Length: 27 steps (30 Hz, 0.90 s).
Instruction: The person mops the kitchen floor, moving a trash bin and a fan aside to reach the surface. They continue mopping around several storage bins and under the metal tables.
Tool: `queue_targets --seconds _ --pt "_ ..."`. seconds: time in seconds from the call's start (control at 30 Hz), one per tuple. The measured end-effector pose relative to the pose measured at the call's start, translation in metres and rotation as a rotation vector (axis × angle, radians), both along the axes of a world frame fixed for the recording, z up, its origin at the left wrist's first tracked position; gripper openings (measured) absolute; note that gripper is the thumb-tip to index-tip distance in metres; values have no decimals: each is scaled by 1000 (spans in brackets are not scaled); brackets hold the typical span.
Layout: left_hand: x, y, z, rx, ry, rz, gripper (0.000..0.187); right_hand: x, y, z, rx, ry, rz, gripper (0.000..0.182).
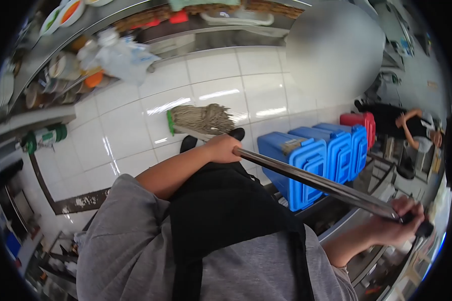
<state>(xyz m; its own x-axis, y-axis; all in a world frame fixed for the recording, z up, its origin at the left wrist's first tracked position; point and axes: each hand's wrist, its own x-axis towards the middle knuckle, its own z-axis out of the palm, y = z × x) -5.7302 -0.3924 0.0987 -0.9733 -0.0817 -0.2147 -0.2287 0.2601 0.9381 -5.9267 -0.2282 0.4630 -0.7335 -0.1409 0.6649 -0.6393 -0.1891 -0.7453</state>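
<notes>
A string mop spans the view, its metal handle [316, 179] running from my feet up toward the right edge. My left hand [223, 149] is wrapped around the lower part of the handle, in front of my black apron. Near the black-capped top end, my right hand [399, 223] grips the same handle with curled fingers. The grey-beige mop head [202, 116] lies on the white tiled floor just beyond my dark shoes, joined to a green clamp [171, 123]. Part of the shaft between my left hand and the clamp is hidden.
Several lidded bins stand at my right, blue ones [309, 173] and a red one [369, 128]. A steel counter with shelves [168, 35] crosses the far side, bearing bowls and plastic bags [120, 55]. Another person [412, 123] is at the right. A green-ended object [45, 138] is at left.
</notes>
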Motion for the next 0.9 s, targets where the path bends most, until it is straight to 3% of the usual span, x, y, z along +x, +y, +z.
queue_targets --seconds 0.07,0.13,0.23,0.27,0.3,0.37,0.4,0.43,0.5,0.6,0.7,0.9 --pt "56 -11 -30 -21 -87 134 23 12 -24 -38 51 -185 164 29" --pt "110 -26 -54 -80 -207 206 25 38 -72 -83 166 -178 -30 25" --pt "194 -40 -108 -128 -416 337 29 68 -107 -168 405 -346 80 27" --pt "224 -45 -130 -195 -450 373 30 85 -123 -191 245 -631 193 23" --pt "251 -50 -142 -223 -522 361 34 87 -121 -234 242 -782 404 19" --pt "307 -62 -170 -285 -789 193 44 116 -128 -254 598 -983 547 14" --pt "349 -59 -215 -314 -837 233 44 130 -131 -256 541 -1163 637 12" --pt "349 -64 -168 -275 -919 288 47 139 -131 -263 478 -1251 680 12" --pt "364 -59 -157 -264 -959 326 46 135 -120 -274 443 -1390 727 14" --pt "326 -63 -112 -319 -1022 274 47 108 -102 -274 444 -1469 686 15" --pt "274 -60 -114 -386 -1044 216 56 61 -78 -266 413 -1419 573 11" --pt "113 -31 -85 -394 -516 366 30 -41 -15 -173 209 -1163 395 17"
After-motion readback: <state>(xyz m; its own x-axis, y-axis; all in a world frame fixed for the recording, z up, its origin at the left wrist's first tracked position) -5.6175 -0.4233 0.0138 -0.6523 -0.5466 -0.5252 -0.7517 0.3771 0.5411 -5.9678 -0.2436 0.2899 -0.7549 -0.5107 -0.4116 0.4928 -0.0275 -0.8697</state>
